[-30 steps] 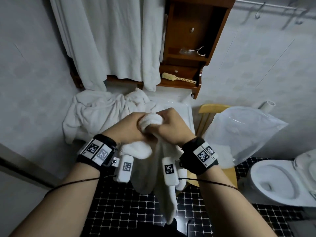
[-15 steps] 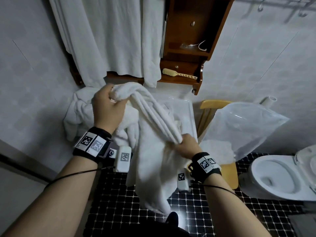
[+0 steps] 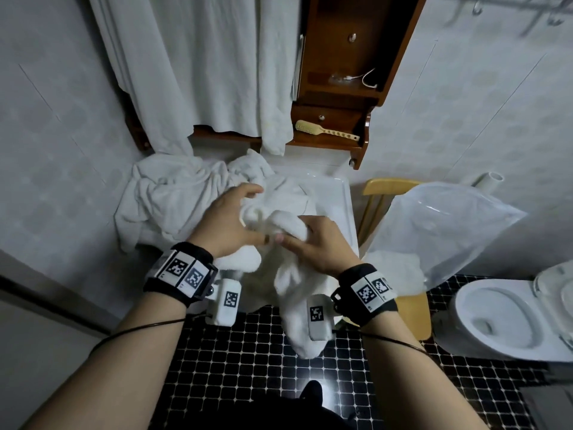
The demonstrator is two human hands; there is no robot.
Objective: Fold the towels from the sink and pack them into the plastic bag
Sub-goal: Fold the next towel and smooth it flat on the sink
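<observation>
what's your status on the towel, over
Left hand, right hand both grip towel. Towel bunched at sink, unfolded. Nothing blocks plastic bag on chair.

Heaped towels (image 3: 173, 197) cover the left of the sink (image 3: 347, 206); a held towel (image 3: 297, 321) hangs across its front, leaving the right rim open. The plastic bag (image 3: 446, 231) fills the chair (image 3: 390, 185) alongside, with the toilet (image 3: 465, 305) beyond.

Bathroom: toilet (image 3: 508, 321), sink (image 3: 347, 206)
</observation>
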